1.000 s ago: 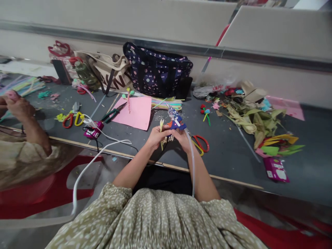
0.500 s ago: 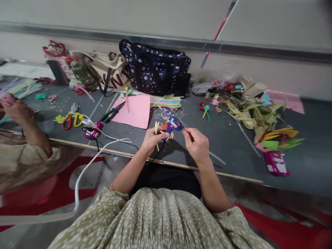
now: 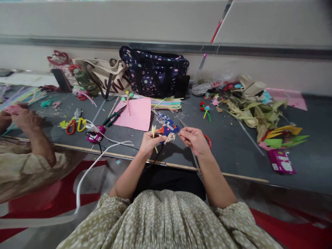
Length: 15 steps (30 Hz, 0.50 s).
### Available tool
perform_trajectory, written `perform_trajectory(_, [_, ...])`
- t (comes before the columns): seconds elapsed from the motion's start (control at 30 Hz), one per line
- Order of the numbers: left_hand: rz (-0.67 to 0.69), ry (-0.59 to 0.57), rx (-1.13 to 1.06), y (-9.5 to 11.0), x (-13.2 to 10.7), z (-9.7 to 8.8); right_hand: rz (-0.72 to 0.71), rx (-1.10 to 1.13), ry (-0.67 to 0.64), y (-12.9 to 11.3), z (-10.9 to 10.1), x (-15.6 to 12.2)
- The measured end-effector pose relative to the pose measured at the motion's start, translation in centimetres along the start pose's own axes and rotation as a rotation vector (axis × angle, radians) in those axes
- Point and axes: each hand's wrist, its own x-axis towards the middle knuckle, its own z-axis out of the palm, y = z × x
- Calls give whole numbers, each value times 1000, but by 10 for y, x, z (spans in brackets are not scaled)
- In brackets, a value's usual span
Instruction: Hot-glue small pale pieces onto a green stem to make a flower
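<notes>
My left hand (image 3: 149, 141) is closed around a blue glue gun (image 3: 168, 126) and a small pale yellow craft piece (image 3: 154, 131), just above the dark table (image 3: 233, 152) near its front edge. My right hand (image 3: 194, 140) is right beside the gun's rear, fingertips pinched on a thin clear stick (image 3: 195, 159) that runs down past my wrist. A small cream scrap (image 3: 169, 138) hangs between the two hands. Red-handled scissors (image 3: 208, 139) lie on the table, partly hidden behind my right hand.
Behind the hands lie a pink sheet (image 3: 136, 112), green-handled cutters (image 3: 112, 117), a bundle of coloured straws (image 3: 166, 102) and two bags (image 3: 154, 71). A pink glue gun (image 3: 95, 135) with a white cable (image 3: 84, 174) sits left. Dried leaves (image 3: 255, 114) pile at the right. Another person's hands (image 3: 24, 119) work at far left.
My right hand drew away from the glue gun to the right, then came back close to its rear with the clear stick. The gun tilted lower in my left hand.
</notes>
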Motion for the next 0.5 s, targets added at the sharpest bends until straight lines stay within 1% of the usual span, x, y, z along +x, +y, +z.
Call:
perform_trajectory(0.03, [-4,2,-1,1,0,0,-50,-52,31,1,1,0])
perform_trajectory(0.07, [-10,8,-4,2,0,0,-131,-136,81,2,3,0])
perform_trajectory(0.17, [-30,42,-29,3,2,-1,-468,-518,234,8,5,-3])
perform_trajectory(0.23, [-40,50,-43,3,4,-2,-665,-737,262,11,5,-3])
perform_trajectory(0.27, [-45,47,-46,2,4,-3,-727,-800,257,12,4,-3])
perform_trajectory(0.3, [-48,40,-47,1,5,-4,-755,-826,248,13,4,-3])
perform_trajectory(0.33, [-52,34,-49,0,5,-5,-744,-819,235,12,3,-2])
perform_trajectory(0.37, [-56,30,-51,-1,5,-6,-694,-782,218,12,3,-1])
perform_trajectory(0.43, [-63,33,-53,-2,4,-7,-529,-621,164,8,2,1])
perform_trajectory(0.5, [-65,38,-48,-1,3,-7,-318,-393,84,3,0,4])
